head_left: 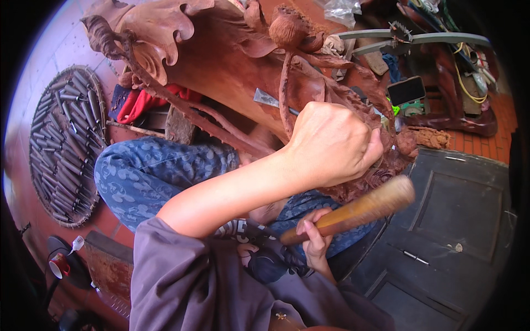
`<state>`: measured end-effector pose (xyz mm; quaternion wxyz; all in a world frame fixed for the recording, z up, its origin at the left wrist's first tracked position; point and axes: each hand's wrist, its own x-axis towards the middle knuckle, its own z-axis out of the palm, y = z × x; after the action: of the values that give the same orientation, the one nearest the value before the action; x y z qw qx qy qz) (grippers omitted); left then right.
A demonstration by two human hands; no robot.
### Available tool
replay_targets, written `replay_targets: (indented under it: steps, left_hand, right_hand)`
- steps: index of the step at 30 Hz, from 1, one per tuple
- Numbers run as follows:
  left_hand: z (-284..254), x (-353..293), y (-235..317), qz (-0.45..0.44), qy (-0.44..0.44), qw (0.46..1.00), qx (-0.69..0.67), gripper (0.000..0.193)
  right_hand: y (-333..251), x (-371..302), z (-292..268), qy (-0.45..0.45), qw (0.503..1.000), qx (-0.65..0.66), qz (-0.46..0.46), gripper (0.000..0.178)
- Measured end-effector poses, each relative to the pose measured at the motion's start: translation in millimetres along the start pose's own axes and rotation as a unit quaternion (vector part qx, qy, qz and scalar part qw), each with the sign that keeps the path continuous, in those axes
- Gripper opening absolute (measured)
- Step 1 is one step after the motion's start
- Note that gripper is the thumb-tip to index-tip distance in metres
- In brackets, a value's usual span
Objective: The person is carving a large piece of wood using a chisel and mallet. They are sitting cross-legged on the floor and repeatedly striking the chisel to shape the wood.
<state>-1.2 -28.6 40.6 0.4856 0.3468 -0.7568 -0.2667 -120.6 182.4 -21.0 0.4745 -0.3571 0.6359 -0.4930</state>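
Left hand (pixel 330 144) was fisted around a chisel (pixel 269 99), metal blade showing past the knuckles, pressed against the red-brown wood carving (pixel 221 60). Right hand (pixel 314 238) was curled around one wooden mallet (pixel 353 209), just below the left hand, apart from the carving. Little room: carving's tendrils crowded the left hand, knee in blue patterned trousers (pixel 149 171) right beneath. One round woven tray (pixel 38 143) of many metal chisels lay well left on the floor.
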Motion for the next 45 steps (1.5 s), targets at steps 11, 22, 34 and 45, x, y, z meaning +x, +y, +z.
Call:
replay_targets:
  steps: [11, 22, 34, 45]
  left_hand:
    - [30.3, -5.8, 25.4, 0.031, 0.024, 0.998, -0.058, 0.039]
    - [13.7, -5.8, 9.6, 0.028, 0.011, 0.998, -0.056, 0.039]
    - [8.6, -2.2, 4.2, 0.031, 0.005, 0.998, -0.046, 0.040]
    - [3.2, -3.2, 2.9, 0.030, -0.023, 0.999, -0.024, 0.038]
  right_hand:
    - [-6.7, -3.1, 2.3, -0.024, 0.995, 0.085, -0.037, 0.024]
    - [8.1, 3.4, 5.2, 0.015, 0.998, -0.005, -0.053, 0.024]
    - [2.0, 1.7, 2.3, 0.002, 1.000, -0.020, -0.019, 0.022]
    - [5.0, 0.7, 1.8, -0.004, 1.000, 0.026, -0.011, 0.027]
